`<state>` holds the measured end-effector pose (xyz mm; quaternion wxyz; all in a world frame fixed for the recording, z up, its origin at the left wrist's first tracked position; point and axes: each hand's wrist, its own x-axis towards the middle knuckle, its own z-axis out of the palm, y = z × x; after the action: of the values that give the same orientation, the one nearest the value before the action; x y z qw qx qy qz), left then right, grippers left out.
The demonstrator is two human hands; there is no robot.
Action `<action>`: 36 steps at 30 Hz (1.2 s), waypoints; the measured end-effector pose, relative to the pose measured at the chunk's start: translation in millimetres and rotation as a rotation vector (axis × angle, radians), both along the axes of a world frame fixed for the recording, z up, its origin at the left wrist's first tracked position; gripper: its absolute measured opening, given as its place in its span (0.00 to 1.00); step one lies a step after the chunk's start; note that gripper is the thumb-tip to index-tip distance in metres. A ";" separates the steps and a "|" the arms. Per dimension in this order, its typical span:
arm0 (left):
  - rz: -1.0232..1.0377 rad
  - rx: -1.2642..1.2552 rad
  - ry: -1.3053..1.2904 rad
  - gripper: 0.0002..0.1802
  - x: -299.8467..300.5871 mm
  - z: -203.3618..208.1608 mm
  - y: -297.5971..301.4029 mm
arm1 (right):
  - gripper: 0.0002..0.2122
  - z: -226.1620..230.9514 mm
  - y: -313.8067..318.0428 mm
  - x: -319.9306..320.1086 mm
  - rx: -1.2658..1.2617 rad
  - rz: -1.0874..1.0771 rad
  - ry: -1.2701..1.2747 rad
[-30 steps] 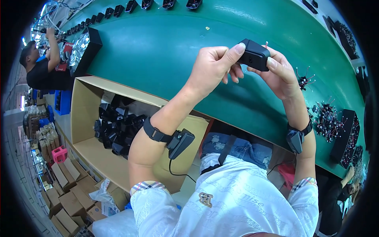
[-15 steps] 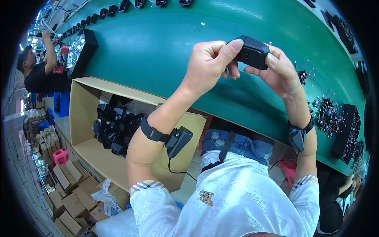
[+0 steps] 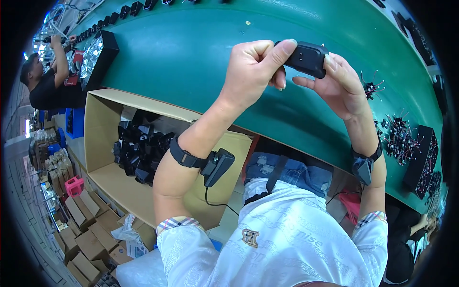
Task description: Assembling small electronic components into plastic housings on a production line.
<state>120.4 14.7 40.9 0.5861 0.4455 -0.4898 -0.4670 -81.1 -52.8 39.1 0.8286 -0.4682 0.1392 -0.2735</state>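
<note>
Above the bench I hold a small black plastic housing (image 3: 310, 59) with rounded corners and two tiny marks on the face turned toward me. Its left end is pinched between the thumb and curled fingers of my left hand (image 3: 249, 71). At the opposite end, the thumb of my right hand (image 3: 345, 88) presses on the corner, while the fingers behind are partly hidden. A cluster of thin wires with small black parts (image 3: 371, 88) lies just right of my right hand.
The green bench (image 3: 181, 57) carries a row of black housings (image 3: 124, 11) along its far left edge. To the right are a heap of wired parts (image 3: 399, 138) and a black tray (image 3: 418, 160). An open carton (image 3: 107, 177) holds black parts (image 3: 138, 148). Another person (image 3: 50, 86) works at far left.
Both hands have risen slightly with the housing. It has turned a little, so its flat marked face shows more. My right fingers have shifted at its edge.
</note>
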 end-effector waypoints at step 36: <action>-0.136 -0.031 -1.023 0.15 -3.4 -22.5 -0.4 | 0.21 -14.5 -174.0 123.0 -1.756 -0.370 1.305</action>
<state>116.9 14.2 18.4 0.2463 0.5755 -0.7485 -0.2189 41.9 -226.8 24.6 -0.0770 -0.9189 0.3744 -0.0976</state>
